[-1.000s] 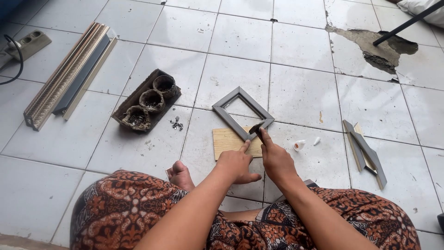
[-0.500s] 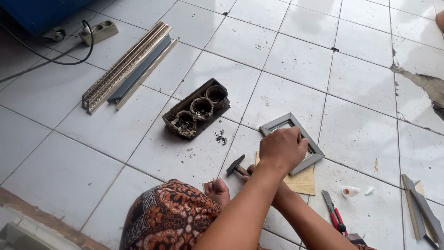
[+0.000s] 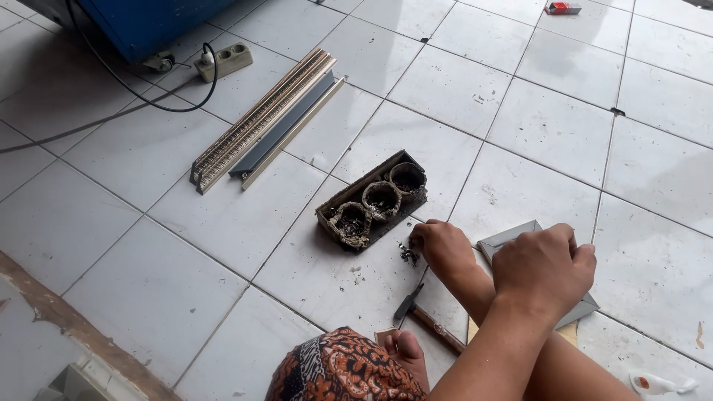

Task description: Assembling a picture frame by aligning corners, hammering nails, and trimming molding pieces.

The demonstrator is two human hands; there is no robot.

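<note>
1. Two hands work over the grey frame (image 3: 520, 239). The right hand (image 3: 546, 269) is fisted on top of it; what the fist encloses cannot be told.
2. The left hand (image 3: 443, 247) sits just left of the frame, fingertips pinched together on small dark fasteners (image 3: 408, 255) on the tile.
3. The hammer (image 3: 427, 315) lies near the frame's lower left, long axis diagonal.
4. The three-cup tray (image 3: 375, 200) stands further up-left; bare tiles lie right of the frame.
</note>
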